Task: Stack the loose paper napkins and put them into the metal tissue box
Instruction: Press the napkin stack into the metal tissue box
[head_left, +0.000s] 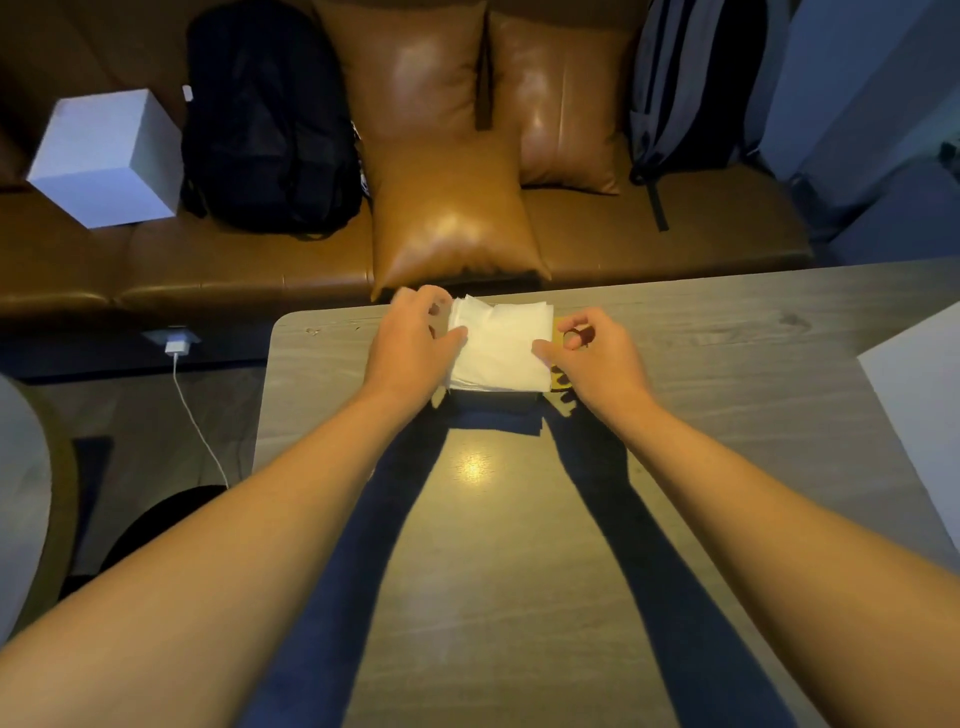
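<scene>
A stack of white paper napkins (500, 347) lies on top of the metal tissue box (563, 382), of which only a gold and black patterned edge shows at the right. My left hand (413, 345) grips the stack's left edge, thumb on top and fingers curled behind. My right hand (592, 353) pinches the right edge, thumb on the paper, fingers curled. Whether the stack sits inside the box or only on it is hidden.
The grey wooden table (493, 545) runs toward me. A white object (919, 415) sits at its right edge. Behind the table is a brown sofa with cushions (452, 208), a black backpack (265, 124), a white box (106, 156) and a grey bag (685, 88).
</scene>
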